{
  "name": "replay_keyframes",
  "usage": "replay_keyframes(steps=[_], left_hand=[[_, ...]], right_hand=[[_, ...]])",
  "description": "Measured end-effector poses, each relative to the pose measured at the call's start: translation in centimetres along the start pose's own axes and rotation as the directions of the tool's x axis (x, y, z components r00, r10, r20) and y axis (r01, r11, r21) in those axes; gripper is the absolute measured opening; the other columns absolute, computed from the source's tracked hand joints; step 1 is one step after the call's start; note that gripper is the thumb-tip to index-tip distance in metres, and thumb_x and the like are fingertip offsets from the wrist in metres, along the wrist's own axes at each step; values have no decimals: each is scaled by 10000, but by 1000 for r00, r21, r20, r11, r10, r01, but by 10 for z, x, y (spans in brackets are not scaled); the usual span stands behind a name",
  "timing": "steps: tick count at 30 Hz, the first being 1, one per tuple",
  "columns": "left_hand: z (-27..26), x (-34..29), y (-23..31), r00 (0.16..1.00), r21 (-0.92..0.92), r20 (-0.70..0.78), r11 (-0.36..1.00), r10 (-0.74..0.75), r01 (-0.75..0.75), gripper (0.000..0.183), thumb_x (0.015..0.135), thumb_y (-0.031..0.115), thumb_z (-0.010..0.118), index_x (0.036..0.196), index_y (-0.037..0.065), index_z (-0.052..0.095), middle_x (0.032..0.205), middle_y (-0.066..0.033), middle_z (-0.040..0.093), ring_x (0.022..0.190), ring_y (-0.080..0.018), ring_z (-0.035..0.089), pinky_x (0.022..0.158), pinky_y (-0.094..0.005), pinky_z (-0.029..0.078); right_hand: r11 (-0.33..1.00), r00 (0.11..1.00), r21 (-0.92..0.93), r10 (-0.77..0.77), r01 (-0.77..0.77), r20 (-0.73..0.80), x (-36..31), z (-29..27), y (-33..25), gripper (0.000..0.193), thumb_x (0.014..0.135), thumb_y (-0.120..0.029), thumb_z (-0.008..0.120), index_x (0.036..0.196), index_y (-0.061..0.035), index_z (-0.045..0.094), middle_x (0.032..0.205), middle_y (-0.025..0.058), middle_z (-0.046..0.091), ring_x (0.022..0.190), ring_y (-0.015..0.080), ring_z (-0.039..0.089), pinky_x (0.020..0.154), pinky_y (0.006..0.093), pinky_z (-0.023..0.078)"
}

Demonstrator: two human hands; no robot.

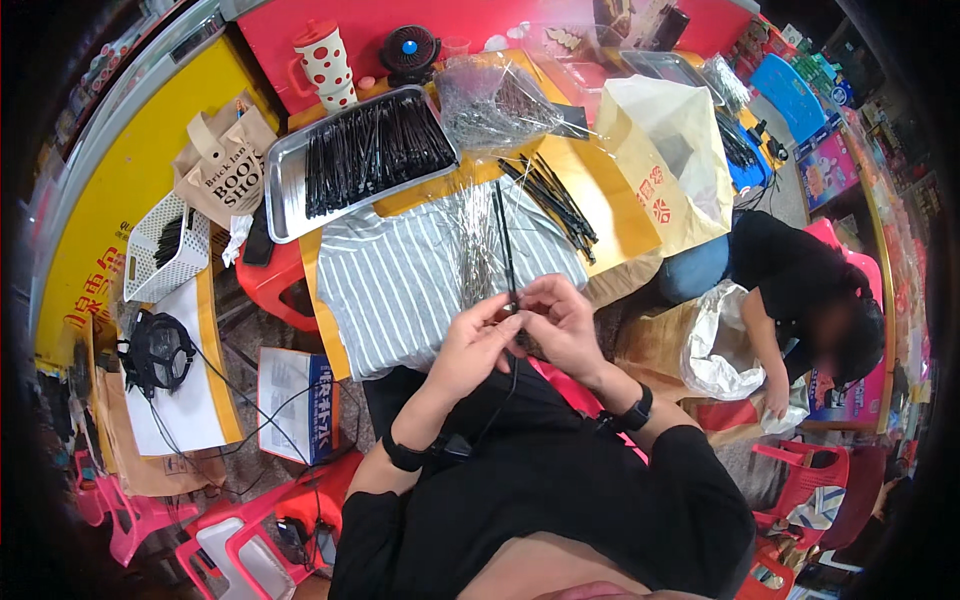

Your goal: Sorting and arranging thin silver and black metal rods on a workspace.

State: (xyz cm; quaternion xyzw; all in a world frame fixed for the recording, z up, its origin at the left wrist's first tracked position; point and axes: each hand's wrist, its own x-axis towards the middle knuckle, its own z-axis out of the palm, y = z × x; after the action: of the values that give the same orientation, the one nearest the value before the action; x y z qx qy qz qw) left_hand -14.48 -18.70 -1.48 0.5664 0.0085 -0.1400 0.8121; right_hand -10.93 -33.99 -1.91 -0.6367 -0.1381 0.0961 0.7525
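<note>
In front of my body, a long thin black strip (502, 232) stands nearly upright between my hands. My left hand (468, 345) pinches its lower part with thumb and fingertips. Fingers curled, my right hand (562, 325) grips the same strip from the other side; the fingertips of both hands meet there. Just beyond them, a bundle of thin silvery wires (474, 250) lies on a grey and white striped cloth (385, 290). To its right rests a small pile of black strips (556, 205). Many similar black pieces (375, 150) fill much of a metal tray (287, 195).
A clear plastic bag of thin pieces (495, 100) and a cream paper bag (650, 130) stand farther back. At left are a white basket (185, 262) and a red stool (275, 290). Another person (800, 290) bends over a white sack (715, 345) at right.
</note>
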Motion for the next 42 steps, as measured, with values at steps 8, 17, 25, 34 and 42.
replay_keyframes(steps=[8,17,25,34,42], left_hand=[[-44,-25,-9,978,-146,-208,988,25,-57,278,914,63,550,1181,-14,557,834,-73,643,615,-130,640,467,-180,473],[-65,-36,-12,980,-173,-198,984,6,-41,400,863,-23,567,1255,-34,490,910,-90,622,675,-143,631,528,-204,500],[-66,-36,-21,976,-127,-215,990,38,-67,443,828,-60,600,1257,-59,494,894,-96,626,654,-130,625,534,-187,483],[-56,-23,-24,976,-140,-216,988,31,-63,436,808,-89,604,1234,-75,508,891,-122,631,656,-150,630,534,-201,488],[-56,-25,-22,967,-122,-251,990,35,-67,438,803,-94,601,1231,-75,513,891,-131,630,672,-160,632,551,-207,493]], right_hand=[[842,957,-457,-269,287,106,10,15,-4,88,796,28,623,872,-16,618,756,32,628,675,94,605,577,225,464],[447,999,-893,-15,51,50,16,-31,7,152,696,-49,628,843,-30,599,764,156,632,679,332,624,607,384,492],[821,999,-570,40,-12,36,17,-51,20,109,726,13,612,833,8,596,645,54,602,592,135,585,543,270,441],[980,984,-165,87,-113,-157,19,-55,24,66,783,46,566,846,40,584,676,7,588,596,57,532,546,207,417],[565,964,-783,-196,259,178,27,-47,-7,64,748,-30,610,803,0,599,700,162,581,628,306,581,590,353,457]])
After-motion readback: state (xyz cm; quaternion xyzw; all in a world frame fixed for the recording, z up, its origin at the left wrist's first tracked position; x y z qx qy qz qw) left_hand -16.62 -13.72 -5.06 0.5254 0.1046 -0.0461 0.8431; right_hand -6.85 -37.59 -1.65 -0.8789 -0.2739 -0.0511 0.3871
